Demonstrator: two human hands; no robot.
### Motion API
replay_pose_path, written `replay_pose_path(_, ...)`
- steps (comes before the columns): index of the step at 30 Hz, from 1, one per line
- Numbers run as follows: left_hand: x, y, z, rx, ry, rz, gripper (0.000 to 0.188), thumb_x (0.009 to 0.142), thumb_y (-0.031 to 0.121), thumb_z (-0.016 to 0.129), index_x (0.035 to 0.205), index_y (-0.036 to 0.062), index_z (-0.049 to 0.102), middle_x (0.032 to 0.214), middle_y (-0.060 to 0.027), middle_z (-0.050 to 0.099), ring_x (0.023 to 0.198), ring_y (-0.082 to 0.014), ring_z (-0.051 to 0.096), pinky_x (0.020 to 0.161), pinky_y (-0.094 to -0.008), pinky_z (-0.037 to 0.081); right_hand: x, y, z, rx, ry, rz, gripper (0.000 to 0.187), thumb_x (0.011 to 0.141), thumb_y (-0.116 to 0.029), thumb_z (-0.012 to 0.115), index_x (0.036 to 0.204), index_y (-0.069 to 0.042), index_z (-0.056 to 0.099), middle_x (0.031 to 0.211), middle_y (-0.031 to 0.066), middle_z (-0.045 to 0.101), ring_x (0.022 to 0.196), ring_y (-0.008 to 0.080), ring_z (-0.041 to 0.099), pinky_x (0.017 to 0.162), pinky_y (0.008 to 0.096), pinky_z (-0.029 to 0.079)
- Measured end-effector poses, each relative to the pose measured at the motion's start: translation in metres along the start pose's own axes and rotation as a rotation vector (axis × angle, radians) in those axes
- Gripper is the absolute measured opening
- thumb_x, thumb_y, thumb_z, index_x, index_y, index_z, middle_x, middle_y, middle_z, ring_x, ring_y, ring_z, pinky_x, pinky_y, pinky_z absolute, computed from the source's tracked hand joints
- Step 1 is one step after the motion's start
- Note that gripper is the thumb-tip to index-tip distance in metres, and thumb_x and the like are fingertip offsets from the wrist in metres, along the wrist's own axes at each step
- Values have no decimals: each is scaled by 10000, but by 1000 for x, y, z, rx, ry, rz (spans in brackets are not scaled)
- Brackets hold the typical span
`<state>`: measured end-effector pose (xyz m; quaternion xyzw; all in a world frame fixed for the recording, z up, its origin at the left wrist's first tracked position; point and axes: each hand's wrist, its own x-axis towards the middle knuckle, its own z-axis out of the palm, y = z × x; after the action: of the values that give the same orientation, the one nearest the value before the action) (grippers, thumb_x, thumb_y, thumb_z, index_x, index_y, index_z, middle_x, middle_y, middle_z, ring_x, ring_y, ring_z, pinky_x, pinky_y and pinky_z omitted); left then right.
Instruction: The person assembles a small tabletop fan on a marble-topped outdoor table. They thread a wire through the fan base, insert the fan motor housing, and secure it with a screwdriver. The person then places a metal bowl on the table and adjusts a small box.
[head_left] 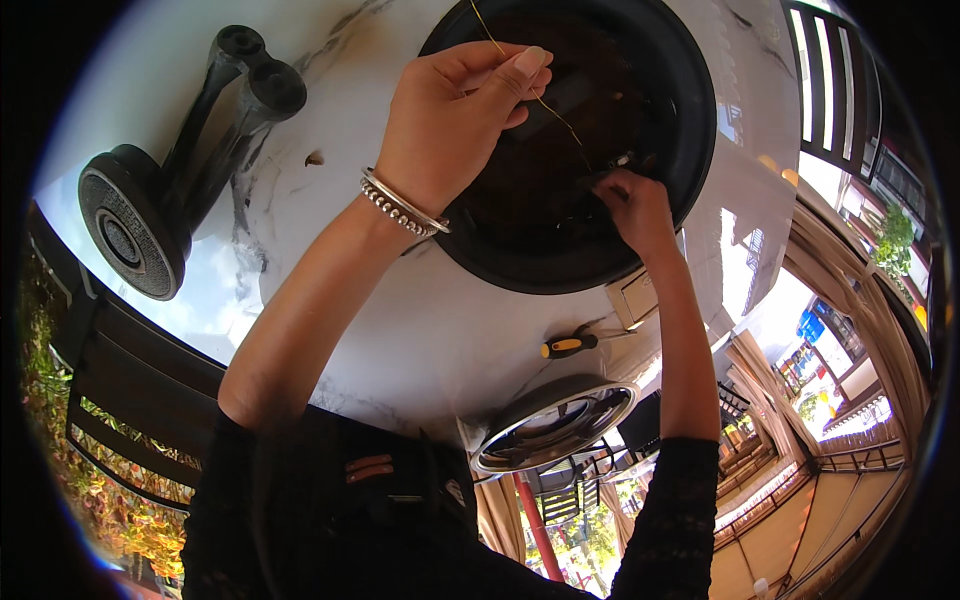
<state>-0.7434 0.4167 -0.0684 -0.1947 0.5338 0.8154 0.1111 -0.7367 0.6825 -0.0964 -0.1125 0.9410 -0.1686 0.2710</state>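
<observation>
Above the black dish (698, 110), left grip (455, 108) is pinched on gold wire (487, 30), left forearm (310, 300) slanting inward. Right grip (637, 212): fingers bunched near wire's lower stretch, can't tell if clamped; right forearm (686, 350) crosses desk (370, 340).

Daylight glares off my glossy white counter (400, 335), with bluish sky reflections at left and washed-out patches at right. The black dish (560, 276) is dim inside, obscuring detail by my right hand (636, 206). Fisheye curvature bends edges toward the dark rim.
</observation>
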Motion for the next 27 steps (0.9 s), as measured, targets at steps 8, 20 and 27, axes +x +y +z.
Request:
replay_pose_path(8,-4,-1,-9,162,-22,33,318,892,277,559,1061,15,622,978,-88,654,921,-161,630,800,-262,512,1,5,2,-103,-60,-6,59,743,-43,619,761,-91,647,713,114,632,675,280,622,611,339,487)
replay_pose_path(20,-5,-4,-11,26,41,81,301,878,254,590,921,-37,654,784,-45,655,721,-83,598,659,-202,486,1,-4,-7,-155,-115,58,62,731,-41,605,748,-89,641,717,122,634,711,300,622,642,358,490)
replay_pose_path(27,-8,-7,-14,6,13,101,308,881,259,584,930,-38,649,792,-50,658,732,-89,604,670,-206,491,4,-2,-7,-194,-130,9,68,719,-23,593,740,-77,630,708,127,628,701,306,615,634,359,486)
